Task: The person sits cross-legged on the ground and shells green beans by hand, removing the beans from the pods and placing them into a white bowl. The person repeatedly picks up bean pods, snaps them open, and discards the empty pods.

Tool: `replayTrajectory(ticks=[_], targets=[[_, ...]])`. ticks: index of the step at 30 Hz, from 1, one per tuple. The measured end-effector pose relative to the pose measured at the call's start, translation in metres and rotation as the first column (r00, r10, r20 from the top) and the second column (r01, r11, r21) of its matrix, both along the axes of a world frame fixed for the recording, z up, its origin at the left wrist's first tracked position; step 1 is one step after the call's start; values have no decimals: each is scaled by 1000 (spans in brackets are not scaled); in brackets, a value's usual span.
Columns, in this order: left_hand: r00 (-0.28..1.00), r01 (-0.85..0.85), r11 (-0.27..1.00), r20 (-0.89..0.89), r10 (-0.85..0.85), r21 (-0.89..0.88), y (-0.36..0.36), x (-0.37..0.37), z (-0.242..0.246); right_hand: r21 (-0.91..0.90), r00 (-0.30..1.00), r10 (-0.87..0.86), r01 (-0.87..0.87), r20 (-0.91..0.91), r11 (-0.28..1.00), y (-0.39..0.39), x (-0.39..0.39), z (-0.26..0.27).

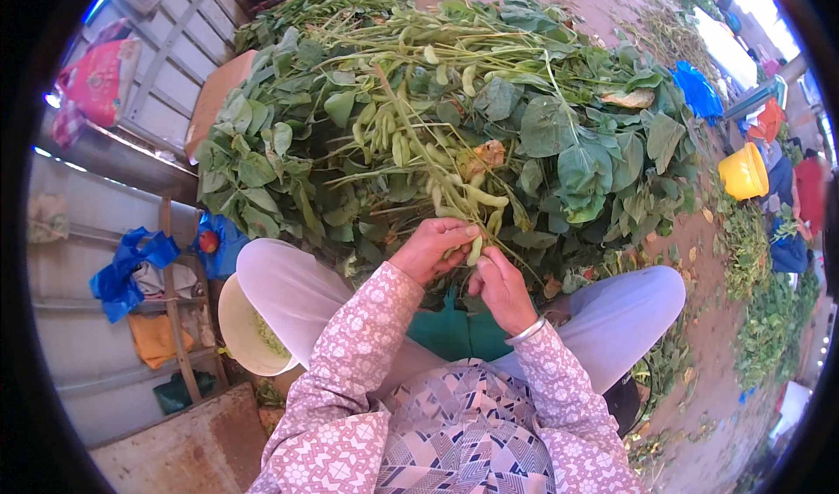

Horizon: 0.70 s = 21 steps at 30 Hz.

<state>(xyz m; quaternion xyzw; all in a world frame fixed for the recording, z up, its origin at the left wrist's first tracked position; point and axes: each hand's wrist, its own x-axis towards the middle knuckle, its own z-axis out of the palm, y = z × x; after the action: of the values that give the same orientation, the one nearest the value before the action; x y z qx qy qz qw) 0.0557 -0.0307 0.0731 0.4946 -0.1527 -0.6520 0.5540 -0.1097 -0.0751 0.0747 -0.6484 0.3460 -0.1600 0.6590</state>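
Note:
A leafy soybean stalk (pixel 409 124) hung with green pods slants down to my hands. My left hand (pixel 438 250) grips its lower end, with pods partly hidden under the curled fingers. One plump green pod (pixel 475 250) shows between the two hands. My right hand (pixel 505 289), a silver bangle at its wrist, pinches thumb and forefinger at this pod's side. Beyond my hands rises a large heap of cut soybean plants (pixel 577 147). Below them, between my legs, sits a teal cloth or bag (pixel 439 329), partly covered by my forearms.
A pale bucket (pixel 239 327) containing green pods stands beside my left knee. Blue plastic bags (pixel 124 284) hang on the metal wall at left. A cardboard box (pixel 219 101) leans by the heap. Rightward are a yellow bucket (pixel 744 171), scattered plants and people.

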Motion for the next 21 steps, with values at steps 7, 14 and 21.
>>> replayTrajectory(ticks=[7, 14, 21], targets=[[993, 24, 1000, 115, -24, 0, -7, -5, -5, 365, 999, -21, 35, -42, 930, -8, -6, 13], [967, 95, 994, -232, -104, -48, -5, 4, -25, 756, 992, -3, -95, 127, 647, -19, -7, 11], [988, 110, 993, 104, -114, 39, -9, -10, -14, 441, 997, -4, 40, -82, 897, -16, -4, -2]])
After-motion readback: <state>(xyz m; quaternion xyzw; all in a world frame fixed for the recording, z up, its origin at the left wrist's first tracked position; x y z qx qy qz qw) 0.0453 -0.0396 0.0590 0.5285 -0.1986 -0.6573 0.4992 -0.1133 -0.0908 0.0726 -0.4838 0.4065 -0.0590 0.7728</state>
